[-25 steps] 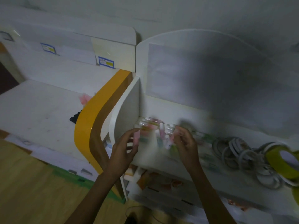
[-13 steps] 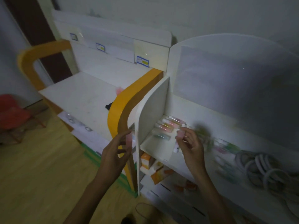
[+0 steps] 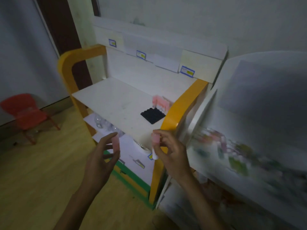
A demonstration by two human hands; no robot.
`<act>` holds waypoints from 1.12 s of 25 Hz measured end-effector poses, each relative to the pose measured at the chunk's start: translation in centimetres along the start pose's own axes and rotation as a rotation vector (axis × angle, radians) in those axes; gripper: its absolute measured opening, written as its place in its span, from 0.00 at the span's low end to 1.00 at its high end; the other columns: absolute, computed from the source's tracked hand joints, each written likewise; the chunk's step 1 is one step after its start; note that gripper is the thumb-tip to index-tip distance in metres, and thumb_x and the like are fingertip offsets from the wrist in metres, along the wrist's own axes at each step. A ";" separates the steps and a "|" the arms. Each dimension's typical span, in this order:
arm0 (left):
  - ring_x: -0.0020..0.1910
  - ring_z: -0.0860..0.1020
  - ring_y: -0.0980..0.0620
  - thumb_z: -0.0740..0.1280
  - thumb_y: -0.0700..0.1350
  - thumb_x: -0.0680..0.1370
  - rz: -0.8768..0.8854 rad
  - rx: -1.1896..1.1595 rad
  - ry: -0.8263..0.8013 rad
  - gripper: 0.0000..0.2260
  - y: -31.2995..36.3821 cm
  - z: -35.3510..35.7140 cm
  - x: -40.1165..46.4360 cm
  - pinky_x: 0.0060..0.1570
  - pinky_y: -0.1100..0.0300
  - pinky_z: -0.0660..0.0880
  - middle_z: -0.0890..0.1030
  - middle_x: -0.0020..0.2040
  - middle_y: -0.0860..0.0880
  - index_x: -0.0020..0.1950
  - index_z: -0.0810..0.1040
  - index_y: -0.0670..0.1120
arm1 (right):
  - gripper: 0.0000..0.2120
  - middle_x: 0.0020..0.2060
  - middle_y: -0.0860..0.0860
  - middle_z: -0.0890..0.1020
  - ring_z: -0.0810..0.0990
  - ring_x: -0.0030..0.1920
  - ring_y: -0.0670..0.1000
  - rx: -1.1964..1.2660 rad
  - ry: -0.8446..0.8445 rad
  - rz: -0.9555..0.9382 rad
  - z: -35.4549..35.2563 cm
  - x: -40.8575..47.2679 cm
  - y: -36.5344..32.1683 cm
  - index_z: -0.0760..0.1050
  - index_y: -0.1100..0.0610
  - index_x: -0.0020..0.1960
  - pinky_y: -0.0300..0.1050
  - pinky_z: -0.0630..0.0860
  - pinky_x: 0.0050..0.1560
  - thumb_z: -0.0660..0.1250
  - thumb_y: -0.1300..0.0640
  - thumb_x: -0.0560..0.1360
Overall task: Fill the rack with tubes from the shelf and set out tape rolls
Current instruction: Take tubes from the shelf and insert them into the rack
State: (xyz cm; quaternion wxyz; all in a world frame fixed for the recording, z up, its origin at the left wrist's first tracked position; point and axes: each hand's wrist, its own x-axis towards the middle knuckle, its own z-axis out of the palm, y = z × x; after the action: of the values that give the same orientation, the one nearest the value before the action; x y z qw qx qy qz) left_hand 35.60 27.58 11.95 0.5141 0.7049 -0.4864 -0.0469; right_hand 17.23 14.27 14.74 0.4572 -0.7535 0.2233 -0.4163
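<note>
My left hand (image 3: 101, 156) pinches a pink tube (image 3: 115, 143) between thumb and fingers. A second pink tube with a white cap (image 3: 155, 145) is held upright in my right hand (image 3: 171, 153). Both hands hover in front of the white desk (image 3: 116, 103) with the orange frame. A black rack (image 3: 152, 115) lies flat on that desk near its right side, with a pink rack (image 3: 160, 102) standing just behind it. More tubes (image 3: 232, 151) lie blurred on the shelf to the right. No tape rolls are visible.
The orange frame (image 3: 181, 110) of the desk separates it from the white shelf unit (image 3: 249, 100) on the right. A red chair (image 3: 26, 113) stands on the wooden floor at the left. Glassware (image 3: 106, 125) sits on a lower shelf under the desk.
Both hands have drawn back from the tube shelf, each carrying a pink tube, and my view has swung left towards the desk with the racks.
</note>
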 end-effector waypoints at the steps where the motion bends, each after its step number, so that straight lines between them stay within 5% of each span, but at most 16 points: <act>1: 0.53 0.75 0.70 0.71 0.35 0.74 0.004 0.004 -0.003 0.25 -1.1 -1.3 0.4 0.43 0.76 0.74 0.77 0.58 0.50 0.67 0.70 0.53 | 0.13 0.51 0.47 0.82 0.81 0.50 0.48 -0.020 -0.008 -0.007 1.9 0.1 0.0 0.77 0.51 0.60 0.40 0.78 0.49 0.68 0.61 0.77; 6: 0.52 0.76 0.68 0.69 0.39 0.75 0.029 -0.074 -0.065 0.21 -5.8 -5.8 3.3 0.42 0.74 0.75 0.78 0.55 0.52 0.66 0.71 0.53 | 0.14 0.51 0.41 0.81 0.81 0.50 0.45 -0.045 0.029 0.103 9.2 1.5 0.0 0.76 0.47 0.59 0.36 0.77 0.48 0.68 0.61 0.77; 10: 0.52 0.76 0.68 0.69 0.39 0.76 0.076 -0.150 -0.144 0.21 -7.8 -6.6 6.9 0.43 0.74 0.75 0.76 0.54 0.61 0.64 0.70 0.58 | 0.12 0.52 0.46 0.82 0.80 0.50 0.44 -0.109 0.079 0.140 12.7 3.5 1.1 0.76 0.53 0.61 0.36 0.78 0.49 0.67 0.60 0.78; 12: 0.53 0.77 0.63 0.69 0.38 0.76 0.100 -0.189 -0.188 0.23 -8.9 -6.4 9.0 0.44 0.71 0.77 0.77 0.55 0.57 0.64 0.70 0.59 | 0.12 0.53 0.47 0.82 0.80 0.50 0.43 -0.148 0.133 0.146 13.7 4.6 2.3 0.76 0.54 0.61 0.36 0.78 0.49 0.67 0.60 0.78; 15: 0.53 0.77 0.62 0.70 0.36 0.74 0.130 -0.207 -0.245 0.24 -10.6 -5.2 12.6 0.45 0.71 0.77 0.78 0.55 0.52 0.65 0.70 0.54 | 0.12 0.53 0.45 0.82 0.80 0.50 0.41 -0.209 0.230 0.154 14.5 6.7 4.4 0.76 0.52 0.61 0.34 0.78 0.49 0.68 0.58 0.78; 28: 0.54 0.77 0.65 0.71 0.37 0.74 0.257 -0.306 -0.524 0.23 -15.3 3.1 27.5 0.45 0.74 0.74 0.76 0.55 0.60 0.65 0.70 0.55 | 0.11 0.51 0.49 0.81 0.81 0.50 0.42 -0.282 0.573 0.254 13.4 16.3 11.5 0.73 0.49 0.58 0.36 0.80 0.45 0.66 0.59 0.78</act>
State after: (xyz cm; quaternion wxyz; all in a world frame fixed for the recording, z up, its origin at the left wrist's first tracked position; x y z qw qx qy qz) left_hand 58.01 5.21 10.63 0.4734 0.5161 -0.6745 -0.2339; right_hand 37.89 3.75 8.43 0.3153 -0.6278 0.4902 -0.5159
